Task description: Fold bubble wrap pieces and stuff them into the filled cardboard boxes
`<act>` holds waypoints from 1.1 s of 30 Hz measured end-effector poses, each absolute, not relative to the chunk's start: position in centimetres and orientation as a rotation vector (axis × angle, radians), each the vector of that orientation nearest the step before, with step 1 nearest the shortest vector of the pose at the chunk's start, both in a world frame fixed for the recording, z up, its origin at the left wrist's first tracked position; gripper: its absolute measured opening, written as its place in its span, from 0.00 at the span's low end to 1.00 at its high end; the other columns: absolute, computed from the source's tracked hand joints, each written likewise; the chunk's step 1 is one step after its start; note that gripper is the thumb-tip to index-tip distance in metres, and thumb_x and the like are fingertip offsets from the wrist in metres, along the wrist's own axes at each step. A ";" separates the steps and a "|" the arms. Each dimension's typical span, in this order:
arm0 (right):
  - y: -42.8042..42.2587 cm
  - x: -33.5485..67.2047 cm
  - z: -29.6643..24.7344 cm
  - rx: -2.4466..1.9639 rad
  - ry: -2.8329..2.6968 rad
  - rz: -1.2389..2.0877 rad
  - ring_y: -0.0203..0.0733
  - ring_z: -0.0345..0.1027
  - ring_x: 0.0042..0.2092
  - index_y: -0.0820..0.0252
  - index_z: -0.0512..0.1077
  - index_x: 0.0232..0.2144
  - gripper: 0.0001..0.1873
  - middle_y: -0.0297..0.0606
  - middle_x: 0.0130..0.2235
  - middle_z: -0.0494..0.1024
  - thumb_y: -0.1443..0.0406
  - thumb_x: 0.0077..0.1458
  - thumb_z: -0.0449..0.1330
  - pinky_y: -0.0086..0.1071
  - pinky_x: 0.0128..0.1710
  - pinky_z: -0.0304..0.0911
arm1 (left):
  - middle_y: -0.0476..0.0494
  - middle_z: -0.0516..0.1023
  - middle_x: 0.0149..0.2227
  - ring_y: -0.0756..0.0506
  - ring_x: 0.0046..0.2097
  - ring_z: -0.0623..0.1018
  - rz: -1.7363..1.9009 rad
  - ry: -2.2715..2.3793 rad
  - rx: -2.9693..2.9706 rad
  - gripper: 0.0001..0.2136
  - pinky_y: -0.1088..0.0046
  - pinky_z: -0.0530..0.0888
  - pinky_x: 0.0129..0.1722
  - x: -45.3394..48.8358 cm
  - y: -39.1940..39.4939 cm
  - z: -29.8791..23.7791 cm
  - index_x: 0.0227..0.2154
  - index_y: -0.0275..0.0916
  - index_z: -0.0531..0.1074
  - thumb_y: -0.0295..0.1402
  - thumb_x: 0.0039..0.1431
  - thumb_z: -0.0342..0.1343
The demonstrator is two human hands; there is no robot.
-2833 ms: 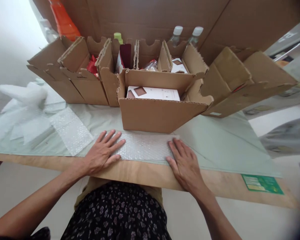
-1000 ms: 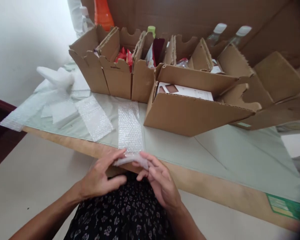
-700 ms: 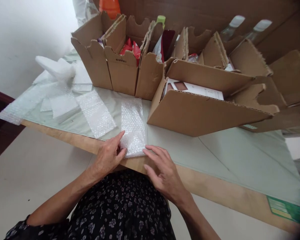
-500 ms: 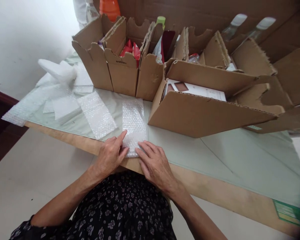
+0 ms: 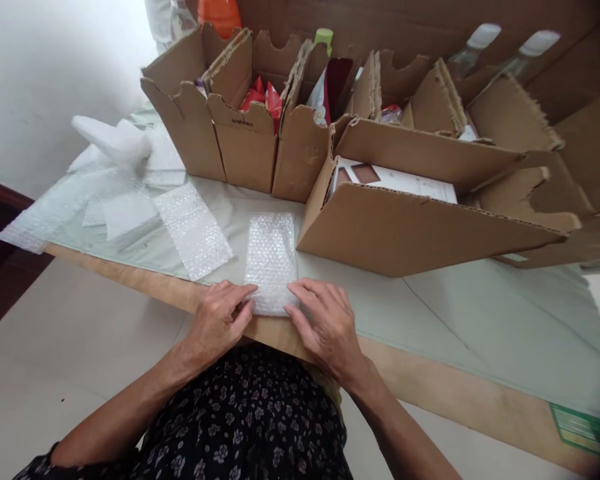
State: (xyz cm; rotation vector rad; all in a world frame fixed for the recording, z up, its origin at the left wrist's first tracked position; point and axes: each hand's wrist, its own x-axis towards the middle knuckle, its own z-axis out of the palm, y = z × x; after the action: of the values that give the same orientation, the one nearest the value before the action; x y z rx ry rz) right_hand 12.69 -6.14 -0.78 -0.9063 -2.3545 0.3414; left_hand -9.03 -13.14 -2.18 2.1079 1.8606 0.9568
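Observation:
A folded piece of bubble wrap [image 5: 271,257] lies flat at the table's front edge, in front of me. My left hand [image 5: 220,317] grips its near left edge with bent index finger and thumb. On the opposite side, my right hand [image 5: 327,323] holds the near right edge between index finger and thumb, its other fingers curled together. The near end of the wrap looks doubled over, and whether anything lies inside it I cannot tell. To the left rests a separate bubble wrap piece [image 5: 194,230], touched by neither hand.
More bubble wrap and white foam pieces [image 5: 125,210] are heaped at the left. Cardboard bins [image 5: 247,150] with red and white packets stand along the back. A long cardboard box [image 5: 420,233] holding white cartons sits right of the wrap. Bottles [image 5: 480,40] stand behind.
The wrap's far edge has come nearer to me, and the piece looks shorter and wider. My left index finger has drawn back to its edge; my right hand has shifted right.

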 end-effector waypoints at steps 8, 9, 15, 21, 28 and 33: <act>-5.5 12.9 -1.2 -0.783 -2.520 0.529 0.48 0.75 0.51 0.56 0.78 0.50 0.14 0.43 0.49 0.84 0.68 0.70 0.55 0.47 0.54 0.65 | 0.35 0.79 0.52 0.37 0.53 0.77 0.959 1.868 2.218 0.12 0.55 0.75 0.53 -9.0 -13.9 -1.6 0.54 0.38 0.73 0.32 0.70 0.56; -5.4 12.9 -1.1 -0.790 -2.496 0.644 0.46 0.76 0.48 0.56 0.78 0.51 0.14 0.42 0.47 0.85 0.67 0.71 0.54 0.45 0.53 0.65 | 0.36 0.79 0.52 0.37 0.55 0.77 0.973 1.794 2.241 0.12 0.55 0.74 0.55 -9.1 -14.2 -1.4 0.53 0.39 0.73 0.31 0.70 0.57; -5.3 12.9 -0.8 -0.919 -2.412 0.583 0.48 0.75 0.49 0.58 0.76 0.54 0.14 0.45 0.50 0.83 0.64 0.71 0.55 0.44 0.49 0.67 | 0.43 0.81 0.36 0.41 0.39 0.78 0.879 1.800 2.184 0.11 0.60 0.75 0.42 -9.5 -12.5 -1.7 0.52 0.38 0.74 0.30 0.71 0.53; -4.9 12.6 -1.4 -0.826 -2.572 0.423 0.54 0.71 0.56 0.58 0.75 0.54 0.14 0.47 0.54 0.81 0.65 0.68 0.60 0.50 0.56 0.64 | 0.35 0.78 0.49 0.38 0.50 0.77 0.886 1.912 2.238 0.13 0.56 0.74 0.50 -9.4 -12.0 -2.1 0.54 0.37 0.74 0.30 0.71 0.52; -4.9 13.1 -0.8 -0.915 -2.417 0.611 0.48 0.75 0.48 0.57 0.74 0.56 0.15 0.43 0.49 0.84 0.62 0.72 0.56 0.44 0.49 0.67 | 0.42 0.80 0.39 0.40 0.44 0.76 0.907 1.759 2.241 0.11 0.58 0.74 0.47 -9.8 -12.4 -1.7 0.53 0.37 0.73 0.29 0.71 0.53; -4.4 11.9 -1.0 -0.857 -2.560 0.226 0.56 0.70 0.57 0.62 0.73 0.56 0.18 0.52 0.58 0.77 0.62 0.67 0.61 0.48 0.54 0.64 | 0.35 0.79 0.42 0.36 0.44 0.76 0.804 2.028 2.248 0.15 0.54 0.76 0.45 -9.9 -10.3 -2.6 0.53 0.33 0.76 0.34 0.72 0.51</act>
State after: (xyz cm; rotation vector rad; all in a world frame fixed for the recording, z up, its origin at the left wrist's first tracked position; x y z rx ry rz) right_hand 11.87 -4.35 -0.96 -0.8573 -2.5602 0.2264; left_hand -9.95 -10.30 -2.64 2.2478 2.0281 0.8043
